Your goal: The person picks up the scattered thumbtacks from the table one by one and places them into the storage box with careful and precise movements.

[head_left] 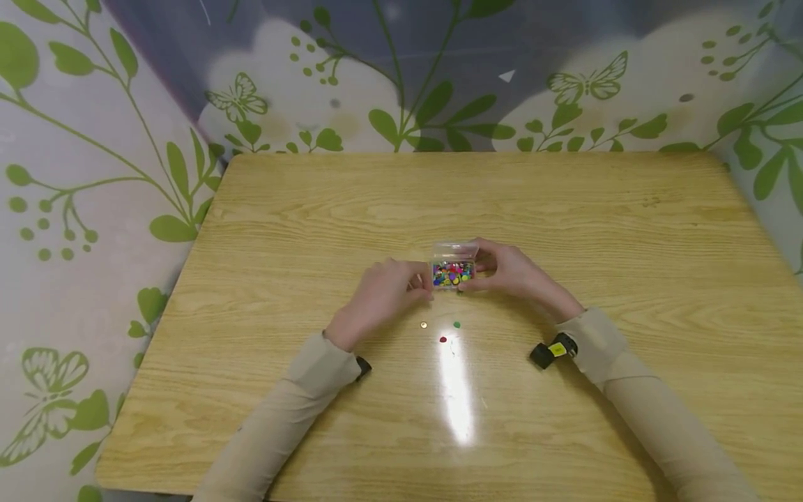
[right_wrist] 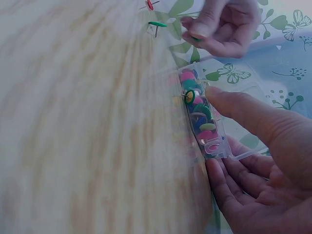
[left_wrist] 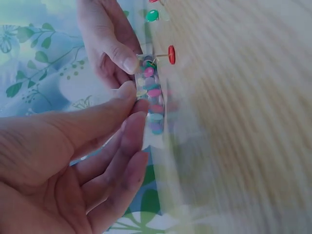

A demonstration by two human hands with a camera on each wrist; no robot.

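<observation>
A small clear plastic box (right_wrist: 222,141) full of colourful thumbtacks (head_left: 453,275) sits on the table, its hinged lid (head_left: 454,249) raised at the back. My right hand (head_left: 511,270) grips the box's right end, thumb at the front and fingers behind. At the left end is my left hand (head_left: 389,289); the right wrist view shows its thumb and forefinger pinching a green thumbtack (right_wrist: 196,39), mostly hidden by the fingertips. Another tack (right_wrist: 189,96) lies against the box's front, near the right thumb. Closer to me lie a gold tack (head_left: 423,325), a green tack (head_left: 456,324) and a red tack (head_left: 442,339).
The wood-grain table (head_left: 301,209) meets a wall (head_left: 351,104) printed with leaves and butterflies at the back. Black wrist devices (head_left: 544,354) hang at both cuffs. A bright light reflection (head_left: 456,397) streaks the tabletop in front of the loose tacks.
</observation>
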